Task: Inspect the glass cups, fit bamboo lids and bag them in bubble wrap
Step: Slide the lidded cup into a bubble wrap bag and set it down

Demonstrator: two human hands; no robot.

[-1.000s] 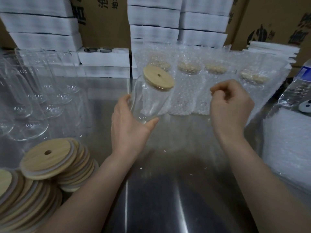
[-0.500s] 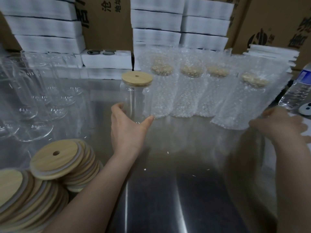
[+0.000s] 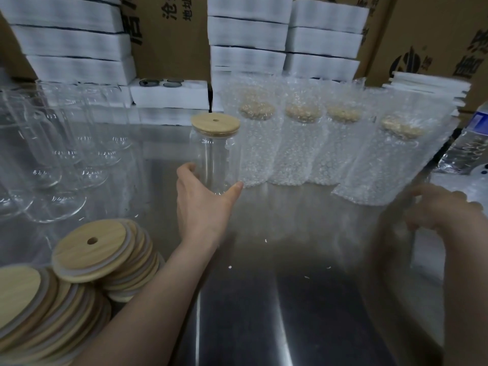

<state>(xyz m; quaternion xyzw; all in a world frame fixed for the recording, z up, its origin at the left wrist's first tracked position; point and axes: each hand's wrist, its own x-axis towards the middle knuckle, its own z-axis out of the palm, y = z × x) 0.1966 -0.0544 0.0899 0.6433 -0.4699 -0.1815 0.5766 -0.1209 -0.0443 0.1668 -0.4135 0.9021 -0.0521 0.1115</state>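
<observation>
- Glass cup (image 3: pixel 215 159), bamboo lid (image 3: pixel 215 124) on, now upright not tilted; left hand (image 3: pixel 203 207) fingers clasp its base.
- Right hand (image 3: pixel 435 207) swung to bubble bags (image 3: pixel 464 186), grip unclear; bagging next.

The glass cup (image 3: pixel 215 159), tilted before, now stands upright in the left hand (image 3: pixel 203 204); the right hand (image 3: pixel 438 207) has dropped rightward.

table (image 3: pixel 264 299): glossy steel | cup (image 3: pixel 215 159): clear glass | lid (image 3: pixel 215 123): matt bamboo
</observation>
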